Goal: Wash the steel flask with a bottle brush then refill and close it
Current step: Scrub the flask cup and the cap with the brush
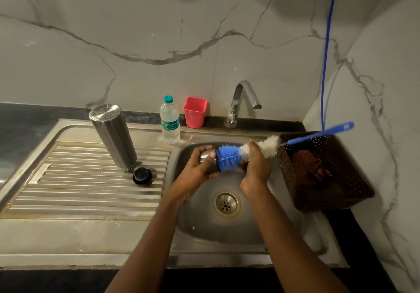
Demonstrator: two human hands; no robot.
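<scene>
Over a steel sink, the right hand (256, 170) is wrapped around the brush (227, 158) where its blue bristles meet the white ones. The long blue handle sticks out up and to the right. The left hand (197, 167) is curled round a small steel cap (205, 155), which is probably the flask's outer lid. The blue bristle head is pressed against or into this cap, but the fingers hide its opening.

Both hands hover above the sink (197, 231), just behind its drain. The tap (241, 101) at the back shows no running water.

To the left, on the ribbed draining board (91, 197), the flask (112, 137) stands well apart from the hands. It appears to be mouth down, as if left to drain. Its black stopper (142, 176) lies just beside its foot. A capped water bottle (169, 120), nearly full, stands at the back edge of the sink, with a pink cup (195, 112) next to it. On the right, a brown basket (318, 192) holds a dark cloth (311, 167).

Judging by this layout, the flask body seems already scrubbed and set aside, and the washing is now on its smaller parts. Whether the stopper has been cleaned cannot be told. Still to do are rinsing the cap, turning the flask upright, refilling it, perhaps from the water bottle, and fitting the stopper and cap.
</scene>
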